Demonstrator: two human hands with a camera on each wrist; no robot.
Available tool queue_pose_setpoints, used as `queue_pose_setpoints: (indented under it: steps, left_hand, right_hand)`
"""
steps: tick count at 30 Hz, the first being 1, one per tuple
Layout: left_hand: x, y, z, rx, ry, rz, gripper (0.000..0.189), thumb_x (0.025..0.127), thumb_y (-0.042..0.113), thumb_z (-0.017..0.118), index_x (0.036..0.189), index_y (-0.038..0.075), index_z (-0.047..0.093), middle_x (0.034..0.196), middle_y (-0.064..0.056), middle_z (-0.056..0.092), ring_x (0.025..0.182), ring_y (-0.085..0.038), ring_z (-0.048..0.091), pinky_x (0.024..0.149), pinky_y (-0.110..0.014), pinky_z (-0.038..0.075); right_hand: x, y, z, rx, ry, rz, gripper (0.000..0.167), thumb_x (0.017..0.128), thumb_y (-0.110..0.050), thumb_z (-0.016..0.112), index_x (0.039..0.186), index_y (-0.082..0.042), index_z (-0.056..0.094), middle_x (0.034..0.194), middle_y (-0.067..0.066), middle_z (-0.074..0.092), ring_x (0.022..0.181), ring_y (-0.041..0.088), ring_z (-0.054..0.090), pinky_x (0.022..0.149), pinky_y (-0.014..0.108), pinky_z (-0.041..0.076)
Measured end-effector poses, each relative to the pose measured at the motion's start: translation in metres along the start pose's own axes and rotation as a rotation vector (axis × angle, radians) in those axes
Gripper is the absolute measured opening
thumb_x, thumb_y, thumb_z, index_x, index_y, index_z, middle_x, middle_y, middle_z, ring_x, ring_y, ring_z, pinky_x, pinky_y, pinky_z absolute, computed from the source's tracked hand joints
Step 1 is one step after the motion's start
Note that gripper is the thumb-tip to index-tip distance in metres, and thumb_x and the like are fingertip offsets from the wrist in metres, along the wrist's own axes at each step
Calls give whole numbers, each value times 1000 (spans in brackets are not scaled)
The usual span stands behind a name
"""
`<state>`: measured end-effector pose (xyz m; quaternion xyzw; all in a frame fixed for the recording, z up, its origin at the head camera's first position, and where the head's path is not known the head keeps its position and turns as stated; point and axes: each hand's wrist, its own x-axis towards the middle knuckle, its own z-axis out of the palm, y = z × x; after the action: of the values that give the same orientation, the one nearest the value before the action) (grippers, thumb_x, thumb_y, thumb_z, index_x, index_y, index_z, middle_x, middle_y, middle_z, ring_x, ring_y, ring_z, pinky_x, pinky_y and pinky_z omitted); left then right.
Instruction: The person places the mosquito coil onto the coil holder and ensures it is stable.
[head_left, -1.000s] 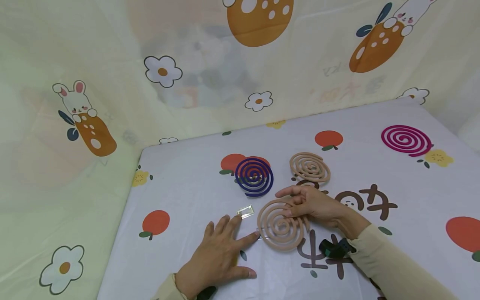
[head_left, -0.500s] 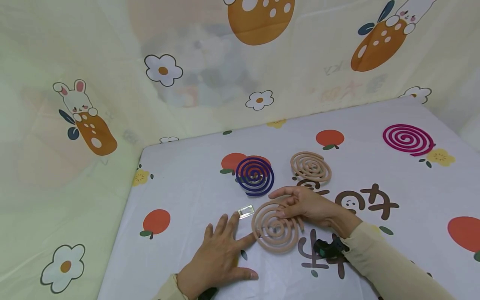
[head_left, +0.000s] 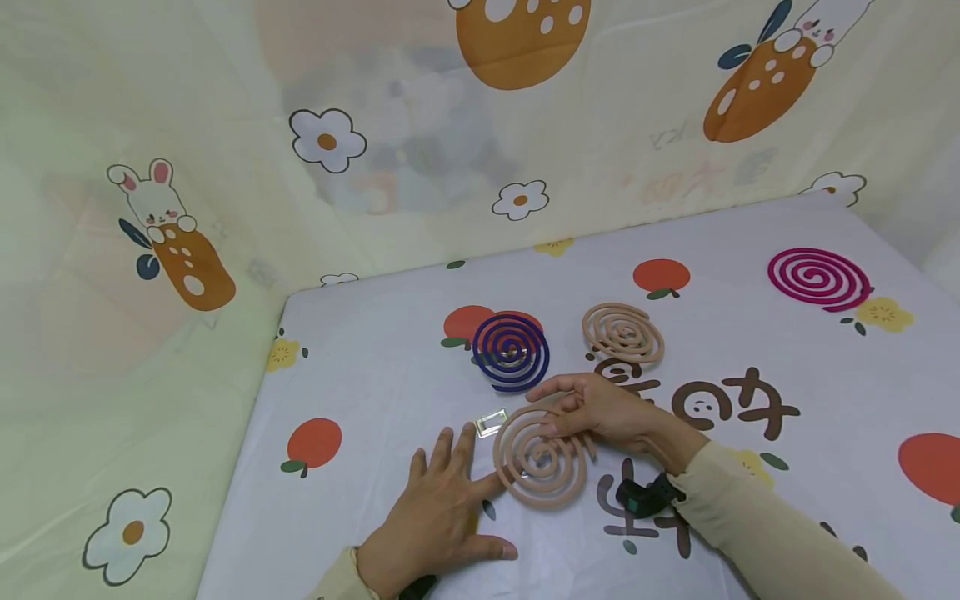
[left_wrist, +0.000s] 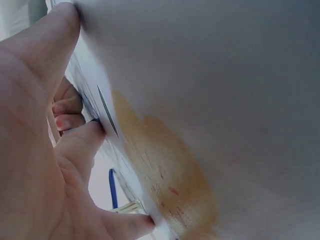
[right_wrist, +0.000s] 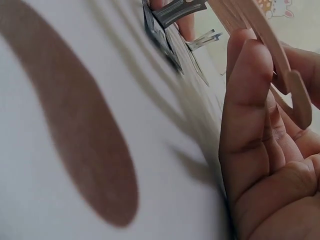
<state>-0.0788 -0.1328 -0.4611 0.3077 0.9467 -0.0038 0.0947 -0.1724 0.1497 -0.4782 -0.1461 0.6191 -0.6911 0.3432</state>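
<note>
My right hand (head_left: 600,410) pinches a tan mosquito coil (head_left: 542,492) by its upper right part. The coil is tilted and held close over a small metal coil stand (right_wrist: 182,10), which the coil mostly hides in the head view. My left hand (head_left: 431,521) lies on the cloth with its fingers spread. Its index fingertip reaches under the coil's left edge, at the stand. Just beyond its middle fingertip lies another metal stand (head_left: 491,423). In the right wrist view the coil's outer end (right_wrist: 298,100) sticks out past my fingers.
A dark blue coil (head_left: 511,353) sits behind the hands, with a second tan coil (head_left: 623,333) to its right. Farther off at the right lies a magenta coil (head_left: 819,279). A printed white cloth (head_left: 360,358) covers the table, and a patterned curtain (head_left: 420,225) rises behind it.
My right hand has moved a little left, bringing the tan coil farther over the left index finger and nearer the other stand. The left hand stays almost still.
</note>
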Motion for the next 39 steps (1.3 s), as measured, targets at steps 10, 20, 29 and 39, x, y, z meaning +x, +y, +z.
queue_pose_setpoints:
  steps: [10,20,29,39]
  left_hand:
    - [0,0,-2,-16,-30,-22,94,76,89,61,159,50,36,168,-28,23,148,-56,31,103,-76,39]
    - [0,2,-4,1,-39,-25,94,76,89,60,159,49,38,167,-28,24,148,-55,32,104,-74,40]
    - [-1,1,-5,5,-32,-27,99,75,90,61,160,51,31,166,-29,26,147,-55,34,102,-74,42]
    - [1,1,-5,-12,-66,-42,98,75,90,60,160,52,29,168,-27,24,149,-55,31,104,-75,40]
  right_hand:
    - [2,2,4,2,44,-2,55,94,0,73,142,13,48,80,5,74,63,10,67,55,20,52]
    - [-3,3,8,13,94,7,60,87,6,77,141,16,51,105,21,76,92,18,75,78,27,61]
    - [-3,5,13,-101,130,24,51,90,2,76,137,12,59,107,20,77,91,18,76,78,27,61]
    - [-9,1,12,-276,48,14,57,93,-7,76,146,0,57,96,15,76,83,15,70,72,23,56]
